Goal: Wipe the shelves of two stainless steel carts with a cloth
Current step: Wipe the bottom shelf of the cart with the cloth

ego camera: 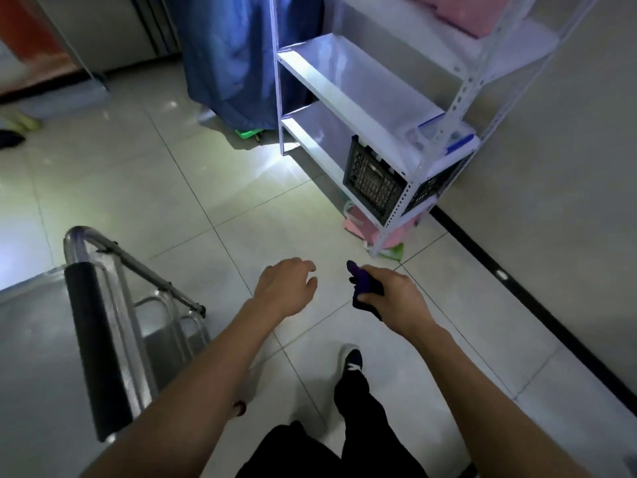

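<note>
One cloth in right hand's curled grip.

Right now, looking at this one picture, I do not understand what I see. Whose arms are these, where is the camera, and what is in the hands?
There is no machine here. A person wears a camera on the head, and it looks forward and down, so you see that person's own two arms, a leg and a shoe.

The right hand grips a dark purple cloth, bunched up. The left hand holds nothing; its fingers hang loosely curled.

At the lower left stands a stainless steel cart with a black padded handle. Neither hand touches it.

Ahead on the right is a white metal shelf rack. A black plastic crate sits on its low shelf, and a clear box with a blue lid on the shelf above.

The floor is pale tile.
</note>
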### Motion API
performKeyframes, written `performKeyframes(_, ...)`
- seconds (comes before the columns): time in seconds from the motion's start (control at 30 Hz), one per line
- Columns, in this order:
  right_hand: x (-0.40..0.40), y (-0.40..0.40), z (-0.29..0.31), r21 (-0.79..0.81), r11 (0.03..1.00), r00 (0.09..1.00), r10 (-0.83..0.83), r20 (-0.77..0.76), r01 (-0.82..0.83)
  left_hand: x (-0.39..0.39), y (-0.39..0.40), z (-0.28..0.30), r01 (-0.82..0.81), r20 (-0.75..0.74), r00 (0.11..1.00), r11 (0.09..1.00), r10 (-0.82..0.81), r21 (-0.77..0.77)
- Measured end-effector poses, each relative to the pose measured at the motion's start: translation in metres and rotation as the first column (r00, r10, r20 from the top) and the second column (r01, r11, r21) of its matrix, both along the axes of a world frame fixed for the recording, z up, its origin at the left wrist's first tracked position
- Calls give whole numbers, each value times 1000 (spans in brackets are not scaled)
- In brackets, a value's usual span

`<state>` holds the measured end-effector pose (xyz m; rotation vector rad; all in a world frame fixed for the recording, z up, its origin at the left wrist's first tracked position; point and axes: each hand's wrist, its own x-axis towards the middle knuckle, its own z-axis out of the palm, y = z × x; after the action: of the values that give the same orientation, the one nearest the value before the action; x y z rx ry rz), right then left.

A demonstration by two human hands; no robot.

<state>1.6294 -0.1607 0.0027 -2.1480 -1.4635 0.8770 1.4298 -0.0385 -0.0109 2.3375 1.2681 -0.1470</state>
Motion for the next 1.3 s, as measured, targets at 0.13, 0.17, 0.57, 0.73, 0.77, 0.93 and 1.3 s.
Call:
performKeyframes(0.13,49,75,-6,-5,992,992,124,-16,-124,27,58,1,-128,-29,991,992,129,13)
performKeyframes(0.17,59,95,-6,3,990,989,144,-19,-144,32,70,3,-152,-37,988,988,153,6)
performKeyframes(0.57,-2,364,-6,33,822,821,570,-28,-569,-42,215,-1,-599,72,799,800,597,21)
performKeyframes(0.73,-74,461,-1,50,788,782,616,-95,-614,-105,277,5,-717,84,696,696,713,29)
performKeyframes(0.77,-87,478,1,52,770,764,637,-99,-635,-118,288,8,-731,74,682,682,727,36)
performKeyframes(0.93,-143,549,9,78,714,704,699,-122,-696,-171,337,22,-791,53,612,610,789,52)
performKeyframes(1.3,-260,729,-6,30,536,525,836,-161,-844,-262,474,11,-883,-23,467,468,884,44)
